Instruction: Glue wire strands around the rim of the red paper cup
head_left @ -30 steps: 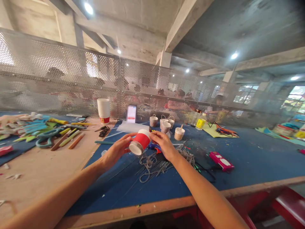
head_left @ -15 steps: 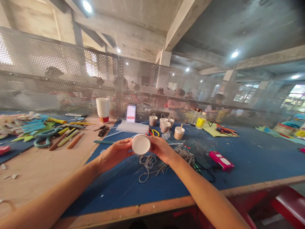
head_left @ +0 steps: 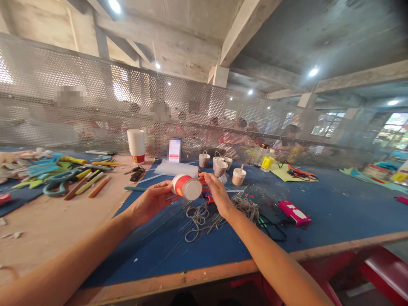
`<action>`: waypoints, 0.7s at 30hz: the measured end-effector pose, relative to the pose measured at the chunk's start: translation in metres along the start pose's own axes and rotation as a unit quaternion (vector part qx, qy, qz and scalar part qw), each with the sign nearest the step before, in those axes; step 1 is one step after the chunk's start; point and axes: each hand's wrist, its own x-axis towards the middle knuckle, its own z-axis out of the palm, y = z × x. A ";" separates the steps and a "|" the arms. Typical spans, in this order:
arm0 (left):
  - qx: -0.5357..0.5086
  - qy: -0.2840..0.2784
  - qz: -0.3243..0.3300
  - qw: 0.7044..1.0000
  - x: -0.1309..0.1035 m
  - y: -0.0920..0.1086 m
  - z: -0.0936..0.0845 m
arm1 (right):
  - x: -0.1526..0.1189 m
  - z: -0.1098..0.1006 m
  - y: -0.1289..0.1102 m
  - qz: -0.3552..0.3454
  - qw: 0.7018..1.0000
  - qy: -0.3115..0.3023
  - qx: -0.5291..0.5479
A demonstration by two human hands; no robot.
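A paper cup (head_left: 182,185), red and white, is tilted on its side above the blue mat, its round white end facing me. My left hand (head_left: 157,197) grips it from the left, fingers and thumb closed around its side. On the cup's right, my right hand (head_left: 216,191) stands with its fingers apart, close to the round end and holding nothing. Grey cords and thin wires (head_left: 204,216) lie in a tangle on the mat below the hands.
Small grey buckets (head_left: 204,159), a cup with a stick (head_left: 239,176) and a phone (head_left: 174,151) stand behind. Stacked paper cups (head_left: 136,146), scissors (head_left: 60,182) and tools are left. A pink device (head_left: 295,213) lies right; a perforated screen (head_left: 191,106) borders the table.
The cup has turned from facing me end-on to showing its red side. My right hand has let go of it and opened, while my left hand keeps its grip.
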 end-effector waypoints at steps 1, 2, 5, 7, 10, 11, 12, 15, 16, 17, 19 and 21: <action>0.004 0.005 0.007 1.000 0.000 -0.001 -0.001 | -0.001 0.000 -0.001 -0.026 0.999 0.000 -0.033; 0.011 0.009 0.015 1.000 0.000 -0.001 -0.001 | -0.003 -0.001 -0.003 -0.051 0.997 0.000 -0.063; 0.036 0.026 0.033 0.998 0.002 -0.003 -0.004 | -0.007 0.001 -0.005 -0.110 0.985 0.002 -0.130; 0.049 0.038 0.035 0.997 0.003 -0.004 -0.005 | -0.009 0.002 -0.005 -0.135 0.978 0.002 -0.157; 0.066 0.045 0.038 0.996 0.003 -0.004 -0.007 | -0.011 0.005 -0.003 -0.155 0.970 -0.002 -0.189; 0.070 0.043 0.039 0.996 0.003 -0.004 -0.006 | -0.011 0.006 -0.003 -0.160 0.967 -0.004 -0.199; 0.072 0.040 0.040 0.996 0.003 -0.004 -0.006 | -0.011 0.006 -0.003 -0.166 0.963 -0.005 -0.210; 0.068 0.033 0.041 0.996 0.002 -0.003 -0.003 | -0.012 0.007 -0.001 -0.191 0.951 -0.008 -0.243; 0.064 0.034 0.041 0.997 0.001 -0.003 -0.002 | -0.012 0.007 0.000 -0.199 0.947 -0.009 -0.252; 0.061 0.034 0.041 0.997 0.001 -0.003 -0.002 | -0.012 0.007 0.001 -0.206 0.943 -0.008 -0.261; 0.052 0.035 0.041 0.997 0.001 -0.002 -0.001 | -0.012 0.006 0.002 -0.218 0.937 -0.007 -0.272; 0.047 0.034 0.044 0.997 0.001 -0.003 -0.002 | -0.011 0.006 0.003 -0.228 0.933 -0.007 -0.278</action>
